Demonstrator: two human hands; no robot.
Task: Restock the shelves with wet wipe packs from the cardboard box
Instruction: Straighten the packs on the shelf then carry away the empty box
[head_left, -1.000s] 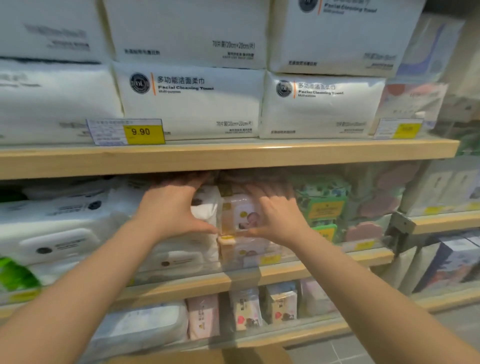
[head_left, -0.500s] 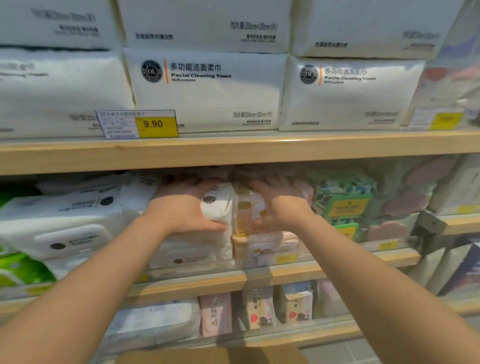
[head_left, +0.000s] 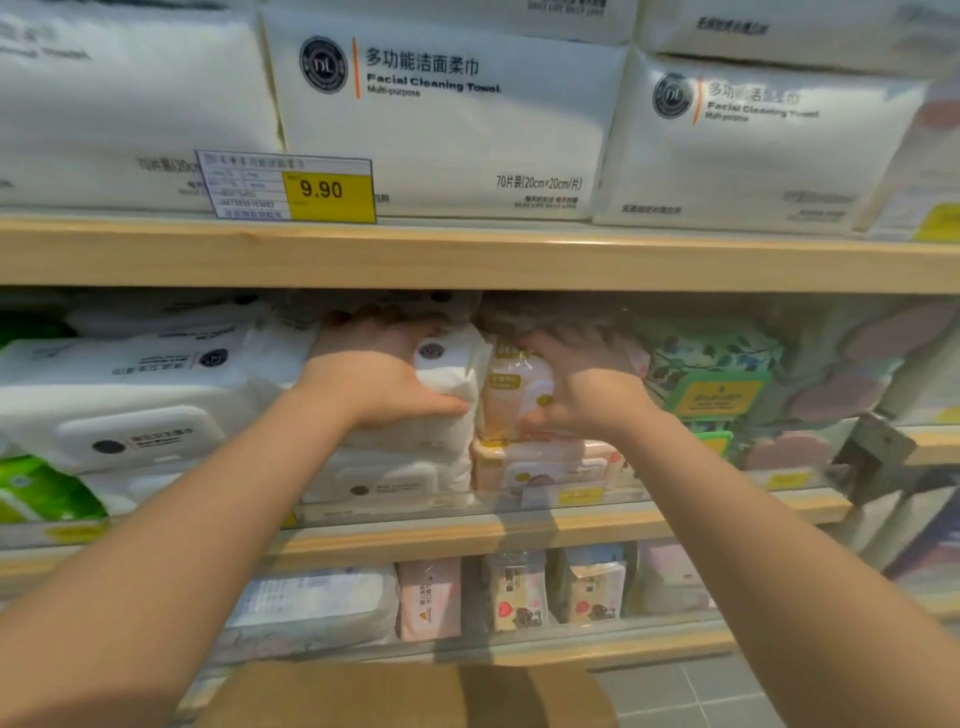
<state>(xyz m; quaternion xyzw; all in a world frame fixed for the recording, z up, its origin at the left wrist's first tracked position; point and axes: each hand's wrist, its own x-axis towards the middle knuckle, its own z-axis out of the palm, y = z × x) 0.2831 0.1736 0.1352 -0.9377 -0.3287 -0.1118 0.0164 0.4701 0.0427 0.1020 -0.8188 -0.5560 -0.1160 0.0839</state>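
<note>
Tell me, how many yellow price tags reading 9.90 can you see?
1: the 9.90 price tag stands on the top shelf, left of centre. Other yellow tags are too blurred to read.

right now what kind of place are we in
Most likely a shop aisle: wooden shelves stacked with packaged wipes and facial towel packs, and a yellow 9.90 price tag clipped at the shelf edge.

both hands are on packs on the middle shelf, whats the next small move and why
Probably push the pink pack further in with the right hand while the left hand holds the white pack aside: the pink pack stands upright, wedged between neighbours.
</note>
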